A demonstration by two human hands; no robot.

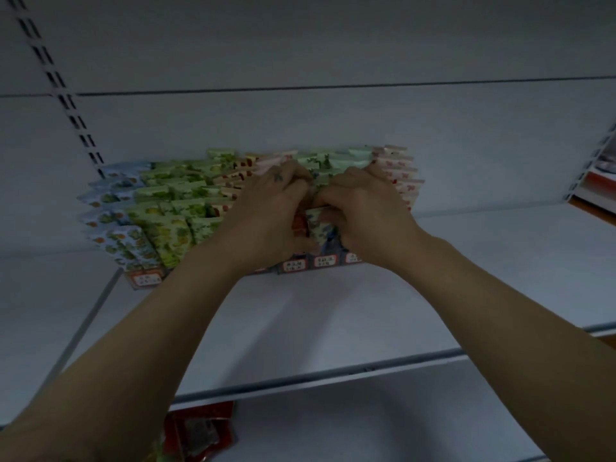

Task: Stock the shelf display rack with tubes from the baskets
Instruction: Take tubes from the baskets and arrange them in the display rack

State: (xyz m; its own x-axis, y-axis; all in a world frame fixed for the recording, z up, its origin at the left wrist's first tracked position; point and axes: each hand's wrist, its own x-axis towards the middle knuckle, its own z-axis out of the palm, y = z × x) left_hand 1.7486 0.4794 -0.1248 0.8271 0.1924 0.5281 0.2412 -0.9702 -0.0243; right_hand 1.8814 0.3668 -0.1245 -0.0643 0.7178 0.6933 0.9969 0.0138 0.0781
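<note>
Left hand (266, 211) and right hand (365, 208) both curl round tubes (318, 228) in the middle of the display rack (323, 261), which looks almost full, with few gaps left.

matt painted metal shelf (333, 315)

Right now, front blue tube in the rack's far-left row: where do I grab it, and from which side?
I'd pinch the blue tube by its flat upper end, across the front and back faces, coming from above and in front. It leans back with that end clear of the rack lip, while green tubes crowd its right side, so a side-on grip looks awkward.
</note>
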